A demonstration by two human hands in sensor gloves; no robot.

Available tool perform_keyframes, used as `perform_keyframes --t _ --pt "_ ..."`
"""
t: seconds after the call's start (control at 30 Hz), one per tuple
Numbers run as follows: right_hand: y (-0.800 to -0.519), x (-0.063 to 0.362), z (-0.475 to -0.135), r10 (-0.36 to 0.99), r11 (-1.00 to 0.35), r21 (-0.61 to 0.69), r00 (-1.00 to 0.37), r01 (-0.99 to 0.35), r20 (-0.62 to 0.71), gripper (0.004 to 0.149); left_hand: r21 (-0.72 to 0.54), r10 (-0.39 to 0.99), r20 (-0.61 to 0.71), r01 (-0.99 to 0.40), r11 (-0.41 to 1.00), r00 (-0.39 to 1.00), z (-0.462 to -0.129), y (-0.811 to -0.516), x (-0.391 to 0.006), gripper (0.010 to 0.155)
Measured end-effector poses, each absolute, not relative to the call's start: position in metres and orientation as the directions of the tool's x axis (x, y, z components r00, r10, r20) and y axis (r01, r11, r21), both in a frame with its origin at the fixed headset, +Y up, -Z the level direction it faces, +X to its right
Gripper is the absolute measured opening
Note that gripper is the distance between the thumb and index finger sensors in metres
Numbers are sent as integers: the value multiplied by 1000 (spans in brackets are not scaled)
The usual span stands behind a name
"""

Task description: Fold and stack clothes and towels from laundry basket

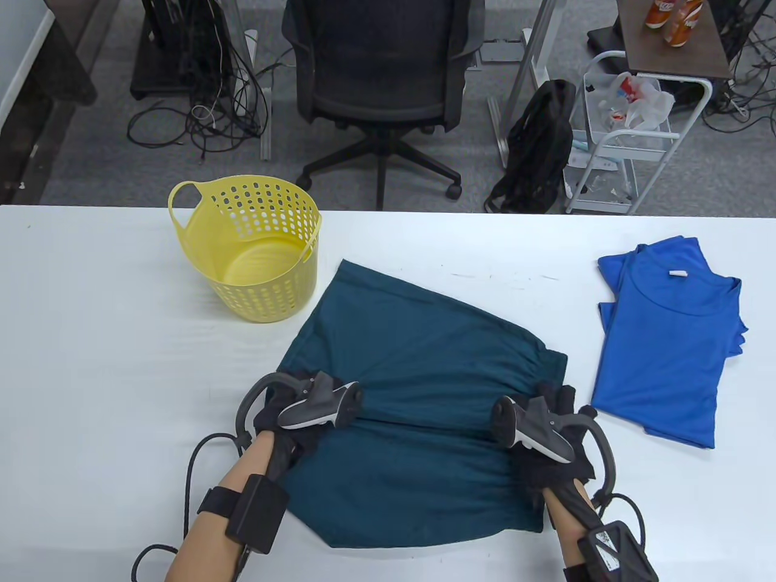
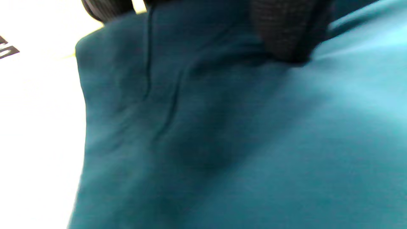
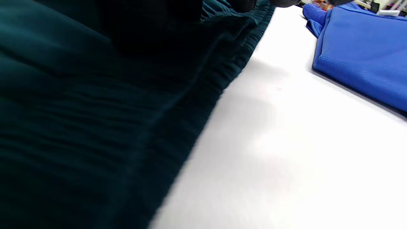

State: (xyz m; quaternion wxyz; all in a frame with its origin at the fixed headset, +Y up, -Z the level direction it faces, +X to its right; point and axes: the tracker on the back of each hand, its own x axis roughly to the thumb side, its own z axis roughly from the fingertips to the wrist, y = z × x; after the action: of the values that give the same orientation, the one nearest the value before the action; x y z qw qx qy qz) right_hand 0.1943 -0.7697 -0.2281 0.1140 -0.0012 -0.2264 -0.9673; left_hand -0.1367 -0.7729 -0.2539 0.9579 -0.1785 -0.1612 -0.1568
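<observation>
A dark teal garment (image 1: 424, 388) lies spread on the white table (image 1: 91, 364), with a crease running across it between my hands. My left hand (image 1: 291, 409) grips its left edge at the crease. My right hand (image 1: 555, 418) grips its gathered right edge. The trackers hide most of the fingers. In the left wrist view a gloved fingertip (image 2: 286, 35) lies on the teal cloth (image 2: 222, 143). In the right wrist view the gathered teal edge (image 3: 95, 111) fills the left side. A folded blue shirt (image 1: 667, 339) lies to the right, also in the right wrist view (image 3: 362, 54).
A yellow perforated laundry basket (image 1: 251, 254) stands at the back left of the table, with nothing visible inside. Beyond the table's far edge are an office chair (image 1: 382, 79), a black bag (image 1: 539, 151) and a white cart (image 1: 630, 139).
</observation>
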Motion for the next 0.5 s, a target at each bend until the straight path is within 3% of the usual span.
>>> perform_keyframes --t 0.1,0.2,0.37,0.5 --pt "-771 196 -243 -260 -856 452 -965 252 44 68 -378 -140 399 302 875 906 -254 -777 -152 69" --pt "-773 196 -255 -316 -834 466 -948 296 36 70 -482 11 346 168 860 938 -252 -782 -163 73" --pt "-777 192 -277 -438 -796 445 -898 411 46 72 -433 -29 363 196 880 931 -247 -783 -163 76" --pt "-778 190 -284 -454 -794 428 -889 431 54 73 -428 -30 354 190 883 935 -246 -784 -163 76"
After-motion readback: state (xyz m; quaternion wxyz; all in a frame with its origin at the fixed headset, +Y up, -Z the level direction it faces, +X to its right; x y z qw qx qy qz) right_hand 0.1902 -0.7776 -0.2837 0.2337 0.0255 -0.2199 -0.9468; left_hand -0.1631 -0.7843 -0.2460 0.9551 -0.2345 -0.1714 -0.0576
